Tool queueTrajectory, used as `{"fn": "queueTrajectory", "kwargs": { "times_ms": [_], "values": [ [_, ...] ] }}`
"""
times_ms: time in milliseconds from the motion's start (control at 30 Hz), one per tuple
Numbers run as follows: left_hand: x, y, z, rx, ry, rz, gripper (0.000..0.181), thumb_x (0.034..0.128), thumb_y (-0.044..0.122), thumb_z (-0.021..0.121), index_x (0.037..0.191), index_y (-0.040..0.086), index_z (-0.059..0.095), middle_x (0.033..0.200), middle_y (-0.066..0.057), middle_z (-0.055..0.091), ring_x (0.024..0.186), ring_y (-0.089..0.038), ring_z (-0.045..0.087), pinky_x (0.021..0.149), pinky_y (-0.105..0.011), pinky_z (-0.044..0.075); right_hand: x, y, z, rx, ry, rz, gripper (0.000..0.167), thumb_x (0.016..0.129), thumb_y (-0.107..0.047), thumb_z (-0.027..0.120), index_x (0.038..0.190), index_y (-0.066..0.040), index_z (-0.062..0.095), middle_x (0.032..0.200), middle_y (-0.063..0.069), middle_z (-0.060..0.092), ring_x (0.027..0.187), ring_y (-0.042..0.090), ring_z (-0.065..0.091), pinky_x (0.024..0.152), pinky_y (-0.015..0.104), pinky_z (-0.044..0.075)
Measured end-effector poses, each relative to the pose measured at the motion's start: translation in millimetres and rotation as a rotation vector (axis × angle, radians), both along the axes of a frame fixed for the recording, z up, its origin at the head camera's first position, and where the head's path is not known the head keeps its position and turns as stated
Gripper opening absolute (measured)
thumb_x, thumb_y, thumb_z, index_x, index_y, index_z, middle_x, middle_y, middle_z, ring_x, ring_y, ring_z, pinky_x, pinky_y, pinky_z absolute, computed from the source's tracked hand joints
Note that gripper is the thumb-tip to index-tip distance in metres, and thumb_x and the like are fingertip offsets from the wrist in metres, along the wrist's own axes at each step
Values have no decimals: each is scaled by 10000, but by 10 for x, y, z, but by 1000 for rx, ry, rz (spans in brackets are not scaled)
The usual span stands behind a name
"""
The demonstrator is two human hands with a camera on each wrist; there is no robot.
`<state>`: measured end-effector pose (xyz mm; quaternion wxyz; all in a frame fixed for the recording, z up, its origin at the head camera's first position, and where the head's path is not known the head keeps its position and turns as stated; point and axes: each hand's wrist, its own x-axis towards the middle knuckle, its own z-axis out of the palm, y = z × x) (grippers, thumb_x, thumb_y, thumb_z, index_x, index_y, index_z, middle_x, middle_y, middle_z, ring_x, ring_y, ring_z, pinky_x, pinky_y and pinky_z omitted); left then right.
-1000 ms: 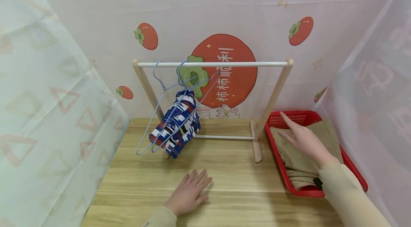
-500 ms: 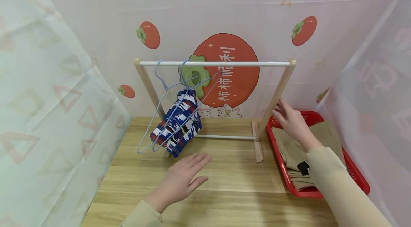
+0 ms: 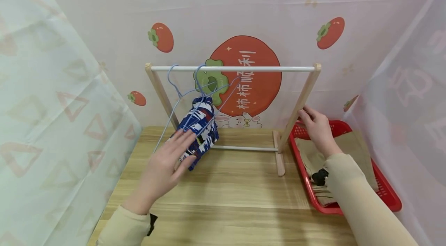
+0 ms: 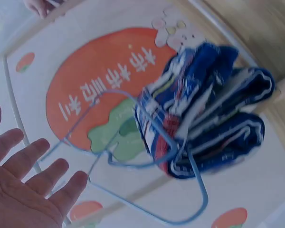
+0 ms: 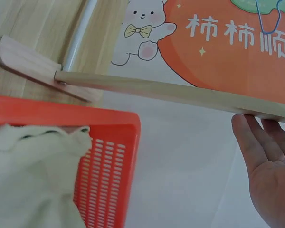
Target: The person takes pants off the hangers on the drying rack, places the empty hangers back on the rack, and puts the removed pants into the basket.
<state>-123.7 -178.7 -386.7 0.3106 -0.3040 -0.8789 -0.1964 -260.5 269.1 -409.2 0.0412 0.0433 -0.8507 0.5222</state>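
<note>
Left hand (image 3: 161, 166): we see it raised from the table (image 3: 240, 195) towards the patterned cloth (image 3: 205, 130), fingers spread, gripping nothing | Right hand (image 3: 318, 130): straight fingers touching rack post (image 3: 302, 97) | Cloth: on hangers (image 4: 137, 167), seemingly untouched; we judge this reaching

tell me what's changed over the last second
The left hand has moved up and left from low over the tabletop to in front of the patterned cloth, as the head view shows. The right hand has moved left from over the red basket to the rack's right post. Cloth, hangers and tan clothes look unchanged.
</note>
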Motion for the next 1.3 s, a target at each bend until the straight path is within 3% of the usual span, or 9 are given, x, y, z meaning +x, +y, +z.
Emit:
{"fn": "queueTrajectory", "kwargs": {
  "times_ms": [133,233,367,533,633,767,933,1100,1300],
  "values": [
    [-88,-139,71,63,25,76,547,1102,432,427,1447,28,558,1473,-180,560,1383,-453,482,1087,-624,430,-8,4,-24,-66,-21,-5,632,1074,-463,464,1602,-139,339,1500,210,513,1281,369,598,989,354,517],
    [-144,-221,108,121,-48,139,458,1073,273,555,1457,25,545,1480,-198,548,1386,-454,477,1092,-636,416,-19,15,-30,-104,-41,3,637,1073,-456,469,1608,-145,323,1521,212,488,1304,372,578,988,346,512],
    [-202,-292,143,200,-230,227,500,1028,165,627,1497,47,501,1494,-216,527,1361,-440,509,1096,-633,416,-27,23,-36,-152,-60,12,636,1069,-445,487,1608,-148,326,1534,209,473,1324,376,561,972,342,520],
    [-283,-330,170,294,-512,339,579,1077,410,515,1566,117,415,1454,-244,552,1257,-452,594,1055,-635,452,-35,15,-56,-238,-76,21,649,1058,-438,516,1604,-138,335,1541,217,456,1347,386,536,933,329,545],
    [-359,-342,164,339,-601,374,627,1070,476,493,1578,122,392,1442,-244,556,1236,-437,616,1047,-623,467,-44,8,-70,-282,-83,26,655,1057,-431,522,1607,-135,325,1557,223,434,1372,390,510,942,382,541],
    [-456,-368,128,382,-627,382,631,1066,465,512,1561,86,413,1363,-228,623,1173,-404,666,1026,-598,495,-46,10,-79,-293,-89,25,661,1058,-431,520,1611,-132,313,1567,224,422,1386,400,492,953,411,528],
    [-522,-409,89,380,-638,397,546,1065,445,528,1443,53,569,1157,-190,742,1067,-373,704,963,-574,525,-31,3,-71,-286,-91,21,668,1056,-437,522,1612,-132,310,1567,221,424,1389,398,491,921,336,548],
    [-559,-416,49,312,-579,436,405,1064,380,552,1197,41,731,1012,-158,768,914,-320,705,824,-506,557,-21,-9,-61,-275,-89,13,658,1059,-433,514,1612,-138,312,1564,215,432,1385,393,498,919,329,548],
    [-590,-407,-24,269,-525,472,443,1094,382,479,979,31,723,776,-118,674,727,-305,601,641,-406,455,-18,-28,-50,-255,-86,3,646,1065,-427,505,1614,-147,310,1565,207,436,1387,384,500,963,405,524]
  ]
}}
